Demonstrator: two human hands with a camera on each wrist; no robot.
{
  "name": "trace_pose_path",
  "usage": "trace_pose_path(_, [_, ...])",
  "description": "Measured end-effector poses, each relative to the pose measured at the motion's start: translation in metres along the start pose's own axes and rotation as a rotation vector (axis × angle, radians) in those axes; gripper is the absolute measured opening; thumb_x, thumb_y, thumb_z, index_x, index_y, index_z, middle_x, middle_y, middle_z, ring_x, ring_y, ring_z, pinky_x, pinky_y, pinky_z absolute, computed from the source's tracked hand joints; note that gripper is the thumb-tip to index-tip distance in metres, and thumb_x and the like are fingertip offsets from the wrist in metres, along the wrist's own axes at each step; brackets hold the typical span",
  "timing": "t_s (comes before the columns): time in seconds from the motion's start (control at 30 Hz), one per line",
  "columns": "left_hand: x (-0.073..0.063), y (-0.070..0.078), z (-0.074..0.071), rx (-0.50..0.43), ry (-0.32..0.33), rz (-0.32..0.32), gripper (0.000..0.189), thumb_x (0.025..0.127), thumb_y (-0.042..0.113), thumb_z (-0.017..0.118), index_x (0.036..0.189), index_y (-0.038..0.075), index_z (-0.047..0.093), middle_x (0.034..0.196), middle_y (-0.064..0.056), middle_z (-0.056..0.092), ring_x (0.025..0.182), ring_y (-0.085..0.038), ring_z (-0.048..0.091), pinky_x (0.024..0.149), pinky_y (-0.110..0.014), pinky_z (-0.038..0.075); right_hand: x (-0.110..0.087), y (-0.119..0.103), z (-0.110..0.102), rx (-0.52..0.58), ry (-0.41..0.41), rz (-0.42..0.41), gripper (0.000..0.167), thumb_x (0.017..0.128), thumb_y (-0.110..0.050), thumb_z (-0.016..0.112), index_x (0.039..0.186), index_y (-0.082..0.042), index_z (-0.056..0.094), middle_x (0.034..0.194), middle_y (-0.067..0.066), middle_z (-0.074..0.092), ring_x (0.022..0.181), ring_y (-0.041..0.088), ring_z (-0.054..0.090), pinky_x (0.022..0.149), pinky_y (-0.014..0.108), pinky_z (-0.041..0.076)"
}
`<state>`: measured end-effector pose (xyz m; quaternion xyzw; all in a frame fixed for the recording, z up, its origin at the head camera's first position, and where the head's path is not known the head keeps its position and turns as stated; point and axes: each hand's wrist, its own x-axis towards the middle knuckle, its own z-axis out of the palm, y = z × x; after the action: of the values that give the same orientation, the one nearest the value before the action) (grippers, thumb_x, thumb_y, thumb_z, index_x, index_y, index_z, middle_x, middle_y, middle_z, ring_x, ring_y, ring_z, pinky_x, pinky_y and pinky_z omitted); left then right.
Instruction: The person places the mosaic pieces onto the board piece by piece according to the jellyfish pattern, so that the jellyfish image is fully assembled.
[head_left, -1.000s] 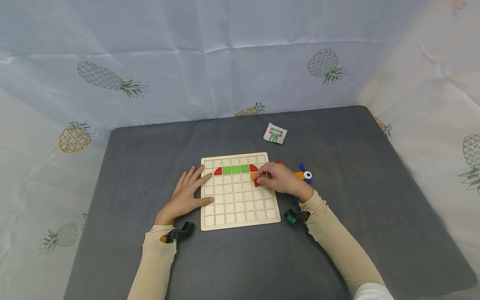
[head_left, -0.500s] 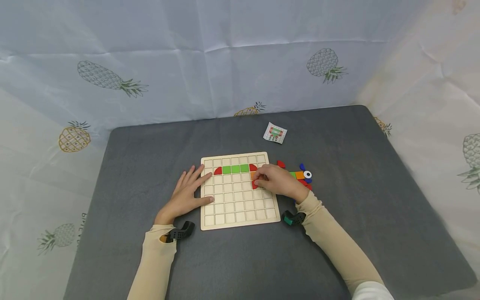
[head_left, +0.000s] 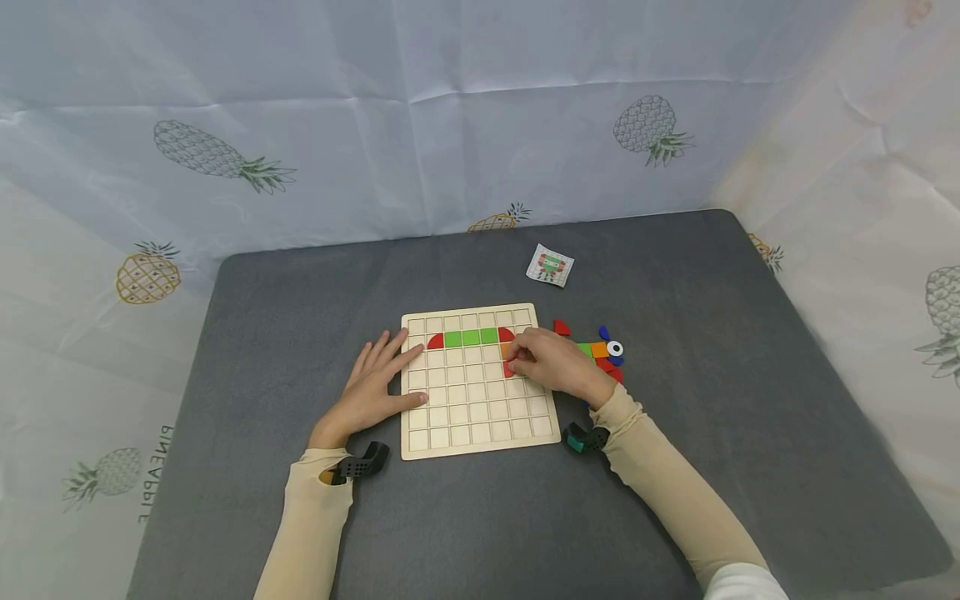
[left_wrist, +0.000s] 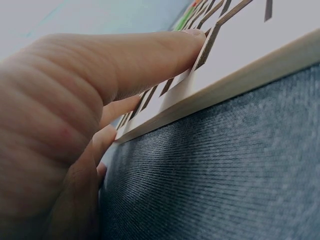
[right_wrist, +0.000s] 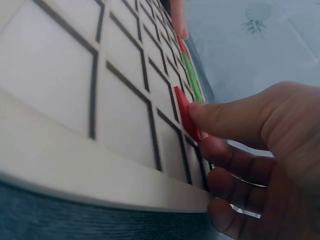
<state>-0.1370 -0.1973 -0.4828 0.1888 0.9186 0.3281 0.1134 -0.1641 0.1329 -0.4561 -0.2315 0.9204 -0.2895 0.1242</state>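
Observation:
A wooden grid board [head_left: 480, 414] lies on the table. Across one of its upper rows runs a line of green square tiles [head_left: 471, 337] with a red quarter-round tile [head_left: 436, 342] at the left end and another at the right. My left hand [head_left: 367, 392] rests spread on the board's left side, thumb [left_wrist: 150, 60] and fingertips over its edge. At the right part of the grid my right hand [head_left: 558, 362] pinches a red tile [right_wrist: 186, 115] between thumb and index finger, low over a cell. Directly above that tile shows part of an orange tile [head_left: 506, 348], partly covered by the fingers.
Right of the board lie loose tiles: a red one [head_left: 562, 327], an orange one [head_left: 598, 350], a white eye disc [head_left: 615, 348] and several others, partly behind my right hand. A small pattern card [head_left: 551, 266] lies behind the board on the dark table [head_left: 337, 287].
My right hand has shifted slightly left and down, setting the red tile straighter below the orange one. More loose tiles show beside it. The left hand has stayed in place.

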Motion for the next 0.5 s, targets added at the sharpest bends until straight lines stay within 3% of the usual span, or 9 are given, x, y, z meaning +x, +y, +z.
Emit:
trace_pose_path(0.33, [-0.0003, 0.0004, -0.0001, 0.003, -0.001, 0.002, 0.084, 0.087, 0.043, 0.077, 0.158, 0.019, 0.040, 0.172, -0.007, 0.013, 0.160, -0.034, 0.001, 0.129, -0.054, -0.006, 0.0001, -0.0022, 0.0031, -0.014, 0.034, 0.053, 0.019, 0.092, -0.027, 0.077, 0.099, -0.015, 0.065, 0.085, -0.001, 0.055, 0.075, 0.013, 0.050, 0.063, 0.025, 0.041])
trace_pose_path(0.5, [-0.0004, 0.0000, 0.0005, -0.002, -0.003, 0.001, 0.083, 0.087, 0.043, 0.077, 0.158, 0.020, 0.039, 0.172, -0.007, 0.013, 0.160, -0.034, 0.000, 0.129, -0.055, -0.006, 0.0005, -0.0023, 0.0027, -0.016, 0.003, 0.062, 0.032, 0.088, -0.030, 0.080, 0.110, -0.013, 0.065, 0.088, 0.000, 0.054, 0.079, 0.014, 0.050, 0.064, 0.026, 0.041])
